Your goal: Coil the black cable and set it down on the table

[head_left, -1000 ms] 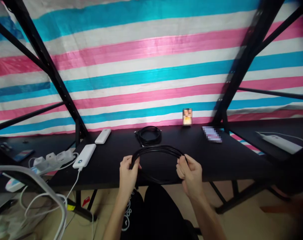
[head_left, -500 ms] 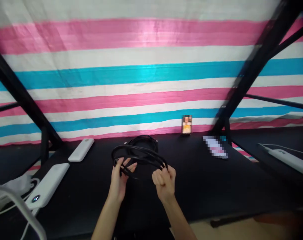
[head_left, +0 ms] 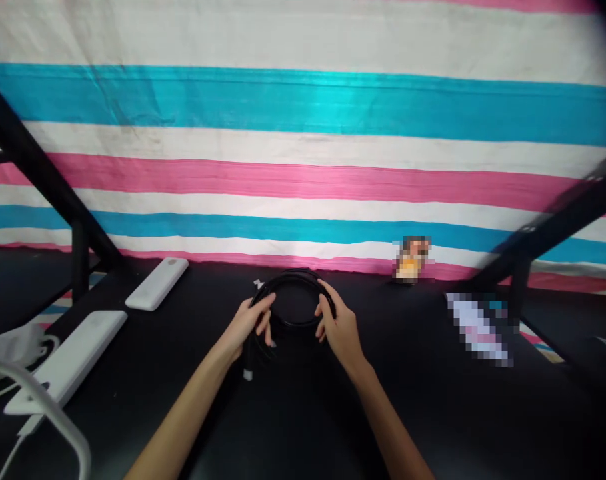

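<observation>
Striped tarpaulin in cyan, white and pink hung as the backdrop, its woven plastic creased and faintly shiny, with dark metal frame bars slanting across it at the left. Below it ran a matte black table, smooth and flat.

I take the coiled black cable as my landmark. It lay on the table near the tarpaulin's lower edge, a round bundle of thin, rubbery loops, roughly circular and lying flat, so it had no clear long axis. One loose end ran out of the coil toward me along my left forearm, ending in a small pale connector; another light-coloured tip showed at the coil's upper left.

My left hand lay on the coil's left side, fingers spread and curved over the loops, touching them rather than clenched. My right hand cupped the coil's right side, fingers bent over the rim, loosely closed on the strands.

Well left of the coil lay two white power banks, smooth rounded slabs: one farther back, one closer to me, with a white lead at its near end. Right of the coil sat two blurred items I could not make out.
</observation>
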A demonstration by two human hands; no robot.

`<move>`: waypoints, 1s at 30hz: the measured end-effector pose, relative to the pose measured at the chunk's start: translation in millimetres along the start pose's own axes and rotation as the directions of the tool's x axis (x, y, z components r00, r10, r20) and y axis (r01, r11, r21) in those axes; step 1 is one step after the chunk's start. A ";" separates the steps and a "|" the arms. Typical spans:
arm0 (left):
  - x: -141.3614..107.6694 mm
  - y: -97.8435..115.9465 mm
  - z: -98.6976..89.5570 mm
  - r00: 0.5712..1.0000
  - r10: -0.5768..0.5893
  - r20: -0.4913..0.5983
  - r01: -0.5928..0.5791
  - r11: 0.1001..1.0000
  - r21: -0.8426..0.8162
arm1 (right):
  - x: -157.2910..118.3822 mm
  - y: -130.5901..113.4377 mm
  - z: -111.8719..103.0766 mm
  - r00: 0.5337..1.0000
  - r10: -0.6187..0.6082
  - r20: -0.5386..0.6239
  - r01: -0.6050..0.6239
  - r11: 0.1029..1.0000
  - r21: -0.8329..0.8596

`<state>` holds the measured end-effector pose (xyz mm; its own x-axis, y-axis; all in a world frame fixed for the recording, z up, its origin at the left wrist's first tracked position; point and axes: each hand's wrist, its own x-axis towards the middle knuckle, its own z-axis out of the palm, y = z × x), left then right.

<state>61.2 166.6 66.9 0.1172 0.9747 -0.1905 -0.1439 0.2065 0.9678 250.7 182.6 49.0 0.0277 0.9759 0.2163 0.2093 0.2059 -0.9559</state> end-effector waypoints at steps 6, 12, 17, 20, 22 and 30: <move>48.9 -13.2 14.9 0.927 0.093 -0.363 -0.096 0.995 0.010 | 19.8 20.3 -3.8 0.997 0.073 0.019 -0.072 0.995 -0.068; 57.9 -33.0 12.6 0.805 0.272 -0.527 -0.129 0.948 0.291 | 16.2 39.5 1.6 0.996 0.068 -0.062 -0.074 0.993 -0.089; 56.1 -43.3 -1.1 0.747 0.416 -0.518 -0.082 0.831 0.550 | 18.7 43.5 2.2 0.976 0.163 -0.143 -0.156 0.986 0.057; 58.6 -51.3 -9.0 0.760 0.433 -0.485 -0.072 0.797 0.599 | 22.2 49.8 0.7 0.971 0.182 -0.156 -0.175 0.983 0.061; 59.2 -54.8 -12.7 0.753 0.460 -0.471 -0.089 0.780 0.620 | 22.2 54.2 -0.8 0.973 0.129 -0.193 -0.136 0.990 -0.026; 58.4 -57.9 -17.0 0.739 0.516 -0.434 -0.148 0.752 0.643 | 19.7 71.9 -3.9 0.937 -0.097 -0.335 0.018 0.973 -0.230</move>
<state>59.7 213.0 -3.1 -0.4140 0.8637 0.2875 0.5063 -0.0440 0.8612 270.1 216.3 -14.7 0.3333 0.8705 0.3621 0.4294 0.2018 -0.8803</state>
